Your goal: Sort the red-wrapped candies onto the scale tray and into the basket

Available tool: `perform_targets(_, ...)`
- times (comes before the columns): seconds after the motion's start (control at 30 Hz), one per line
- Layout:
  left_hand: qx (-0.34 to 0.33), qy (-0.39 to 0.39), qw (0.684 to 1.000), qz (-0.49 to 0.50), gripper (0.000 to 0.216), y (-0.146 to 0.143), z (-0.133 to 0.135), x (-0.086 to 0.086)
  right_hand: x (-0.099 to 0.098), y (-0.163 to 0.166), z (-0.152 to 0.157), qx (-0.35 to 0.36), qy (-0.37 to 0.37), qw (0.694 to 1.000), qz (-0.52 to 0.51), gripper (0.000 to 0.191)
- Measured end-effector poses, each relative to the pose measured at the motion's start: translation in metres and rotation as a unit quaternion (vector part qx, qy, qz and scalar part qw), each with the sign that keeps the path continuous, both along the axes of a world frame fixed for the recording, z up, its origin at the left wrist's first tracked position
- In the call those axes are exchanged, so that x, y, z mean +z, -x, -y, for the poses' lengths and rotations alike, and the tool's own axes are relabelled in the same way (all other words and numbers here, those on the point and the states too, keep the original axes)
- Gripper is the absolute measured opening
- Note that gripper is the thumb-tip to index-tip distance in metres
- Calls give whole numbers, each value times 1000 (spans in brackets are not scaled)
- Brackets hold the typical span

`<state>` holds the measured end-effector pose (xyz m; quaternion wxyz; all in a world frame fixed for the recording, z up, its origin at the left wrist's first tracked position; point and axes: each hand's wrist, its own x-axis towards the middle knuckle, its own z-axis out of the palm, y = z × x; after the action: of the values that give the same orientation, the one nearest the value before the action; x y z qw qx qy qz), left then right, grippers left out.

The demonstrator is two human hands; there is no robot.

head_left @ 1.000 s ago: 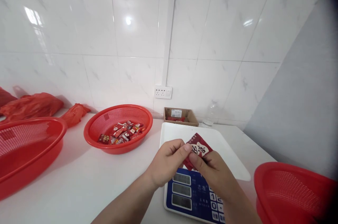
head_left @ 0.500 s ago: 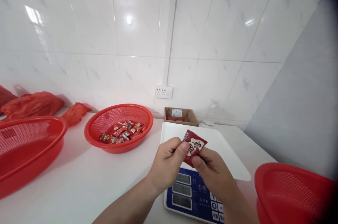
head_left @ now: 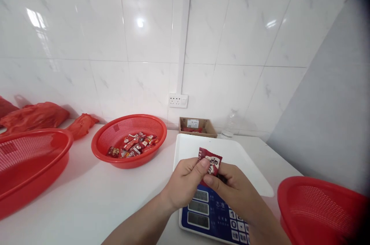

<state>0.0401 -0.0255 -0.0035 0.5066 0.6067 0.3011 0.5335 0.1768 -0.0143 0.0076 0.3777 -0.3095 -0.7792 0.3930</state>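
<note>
Both my hands pinch one small red candy packet (head_left: 210,161) with white lettering, held upright above a blue scale (head_left: 212,211). My left hand (head_left: 185,181) grips its left edge with thumb and fingers. My right hand (head_left: 234,191) holds its right and lower edge. The packet looks folded narrower between my fingers. The scale's white weighing tray (head_left: 239,158) lies just behind my hands.
A red mesh basket (head_left: 129,141) with several red candy packets sits at centre left. A larger red basket (head_left: 31,168) is at far left, another (head_left: 320,206) at right front. Red plastic bags (head_left: 37,116), a small cardboard box (head_left: 197,126) and a wall socket (head_left: 178,101) line the back.
The packet has dropped slightly and turned, now squeezed narrower between my fingers. Both hands have drawn closer together over the scale.
</note>
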Motion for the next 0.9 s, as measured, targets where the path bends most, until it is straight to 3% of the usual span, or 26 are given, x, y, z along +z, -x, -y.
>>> perform_targets(0.1, 38, 6, 999, 0, 45, -1, 0, 1, -2, 2, -1, -6, -1, 1000, -13, 35)
perform_targets(0.3, 109, -35, 991, -70, 47, -4, 0, -2, 0, 7, -1, -133, -71, 988, -6, 32)
perform_targets(0.5, 101, -42, 992, -69, 47, -2, -2, -3, -2, 12, 2, -213, -145, 966, 2, 35)
perform_targets(0.63, 94, -35, 992, -79, 40, 2, -4, 0, -2, 11, 0, -270, -95, 957, -57, 37)
perform_targets(0.77, 121, -39, 990, -66, 34, 1, -4, 1, -1, 8, -3, -214, -54, 974, -57, 42)
perform_targets(0.9, 136, -36, 989, -53, 34, 0, -2, 1, -1, 8, -3, -178, -76, 981, -10, 38)
